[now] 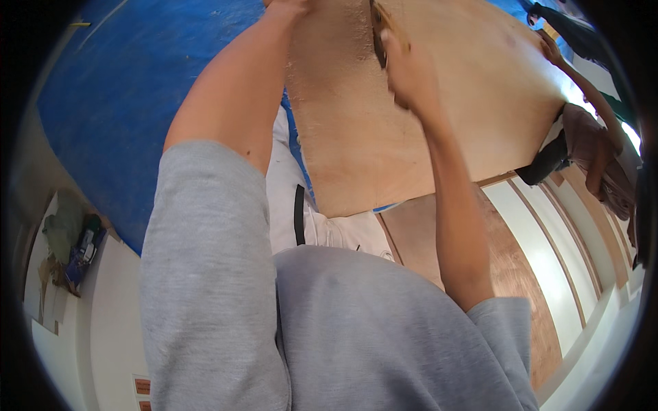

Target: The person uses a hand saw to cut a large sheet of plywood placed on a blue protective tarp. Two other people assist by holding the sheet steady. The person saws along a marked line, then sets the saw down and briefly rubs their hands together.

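A large light plywood sheet (473,103) lies in front of me over a blue surface. My right hand (408,72) is closed on a tool with a yellowish handle and a dark, narrow blade (379,48), which rests along a rough, scraped strip of the sheet; the tool's exact kind is unclear. My left hand (288,7) is at the top edge of the picture by the sheet's left side, its fingers mostly cut off.
Blue sheeting (123,116) spreads at left. Another person's hand (550,48) touches the board's right edge, with more of people and clothing (582,137) there. Piled items (79,243) sit at far left; wood-and-white panels (548,253) lie at lower right.
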A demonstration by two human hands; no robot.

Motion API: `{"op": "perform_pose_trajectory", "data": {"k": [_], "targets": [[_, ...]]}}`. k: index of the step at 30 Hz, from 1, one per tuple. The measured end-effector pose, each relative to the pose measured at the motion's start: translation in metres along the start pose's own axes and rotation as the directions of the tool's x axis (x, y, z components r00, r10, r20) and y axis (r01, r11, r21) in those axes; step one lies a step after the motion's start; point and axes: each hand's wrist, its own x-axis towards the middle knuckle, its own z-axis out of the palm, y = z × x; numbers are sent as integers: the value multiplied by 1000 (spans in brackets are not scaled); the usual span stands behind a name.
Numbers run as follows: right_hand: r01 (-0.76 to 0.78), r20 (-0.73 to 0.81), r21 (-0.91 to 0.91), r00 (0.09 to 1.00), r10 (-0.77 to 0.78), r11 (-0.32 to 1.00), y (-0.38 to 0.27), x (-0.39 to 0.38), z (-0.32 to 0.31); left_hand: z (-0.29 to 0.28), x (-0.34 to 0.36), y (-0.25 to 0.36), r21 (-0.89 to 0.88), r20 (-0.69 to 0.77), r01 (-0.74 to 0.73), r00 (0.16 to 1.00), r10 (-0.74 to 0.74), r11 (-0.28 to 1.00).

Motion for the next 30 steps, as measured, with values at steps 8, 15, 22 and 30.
{"op": "perform_pose_trajectory", "data": {"k": [8, 15, 22, 30], "targets": [[-86, 51, 127, 995, 80, 988, 54, -110, -23, 10, 0, -3, 52, -105, -42, 993, 47, 998], [-252, 53, 74, 967, 248, 965, 42, -286, -93, 5, -4, -5, 2, -91, -56, 994, 56, 998], [-54, 18, 36, 998, 53, 998, 37, -36, -16, 20, -2, -3, 28, -223, -63, 972, 68, 998], [55, -21, 164, 998, -53, 985, 58, -125, -22, 7, -4, 0, 52, -176, -109, 978, 116, 993]]}}
